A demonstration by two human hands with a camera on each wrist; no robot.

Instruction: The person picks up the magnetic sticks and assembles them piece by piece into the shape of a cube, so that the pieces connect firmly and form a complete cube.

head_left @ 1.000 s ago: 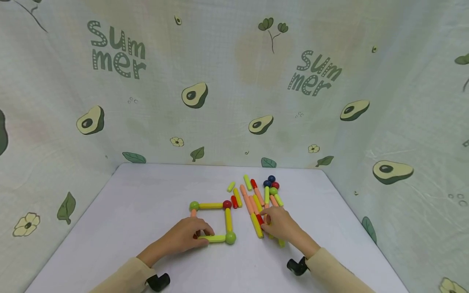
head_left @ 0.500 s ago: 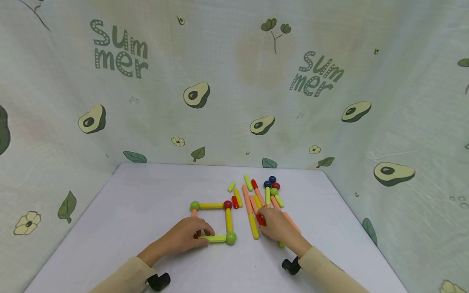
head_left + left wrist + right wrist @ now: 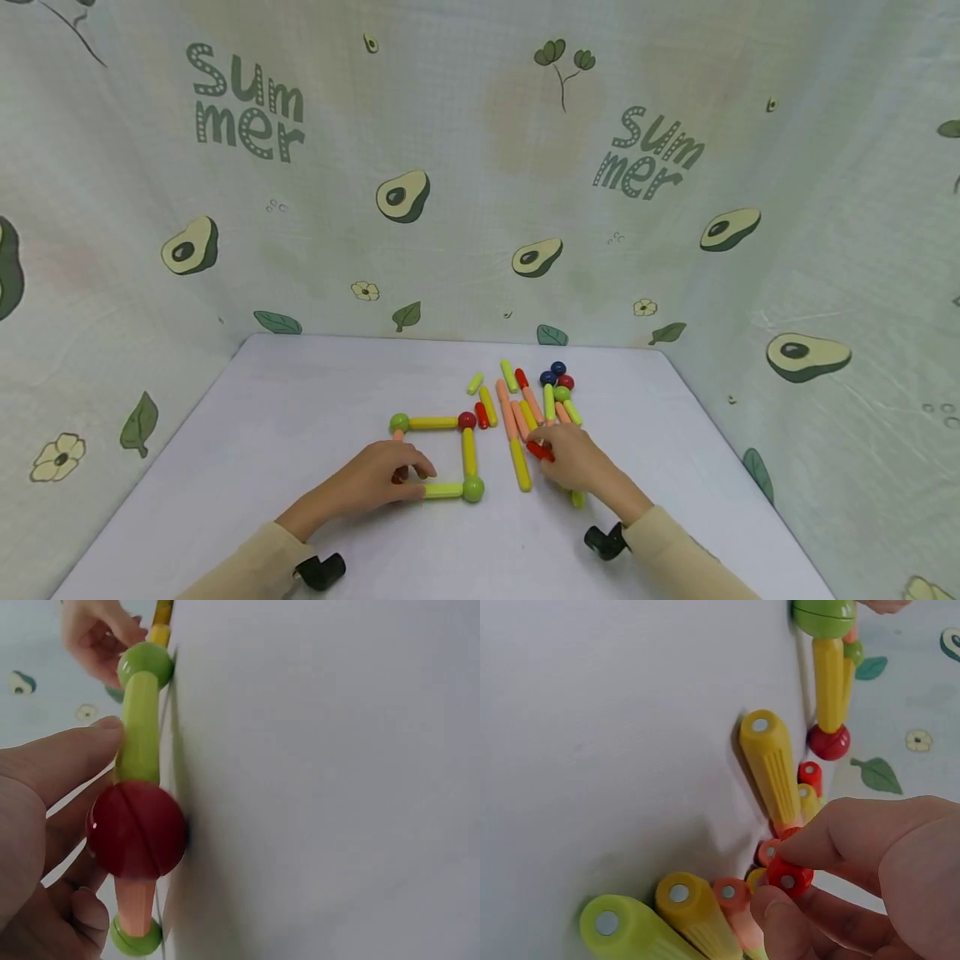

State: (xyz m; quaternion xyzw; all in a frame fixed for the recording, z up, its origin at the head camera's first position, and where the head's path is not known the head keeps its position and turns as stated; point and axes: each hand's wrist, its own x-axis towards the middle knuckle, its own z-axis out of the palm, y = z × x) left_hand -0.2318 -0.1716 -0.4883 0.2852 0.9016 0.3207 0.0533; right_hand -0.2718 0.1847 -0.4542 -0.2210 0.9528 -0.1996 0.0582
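On the table, magnetic rods and balls form a four-sided frame, with a yellow-green rod (image 3: 444,491) along its near side. My left hand (image 3: 375,479) lies loosely about the near-left corner. Its thumb touches the yellow-green rod and its other fingers are bent around the dark red ball (image 3: 137,829), without a firm grip showing. My right hand (image 3: 573,458) pinches a red magnetic rod (image 3: 790,877) between thumb and fingers, above the loose rods. A yellow rod (image 3: 520,465) lies just left of that hand, and the hand hides part of the pile.
Several loose rods lie behind and beneath the right hand, including a peach rod (image 3: 506,404) and a small red rod (image 3: 482,415). Blue balls (image 3: 558,368), a red ball (image 3: 566,382) and a green ball (image 3: 562,393) sit farther back. A patterned cloth (image 3: 465,167) encloses the table.
My right hand has picked the red rod out of the pile and turned it, shifting a yellow rod slightly. My left hand has drawn slightly left, its fingers parting a little from the near rod.
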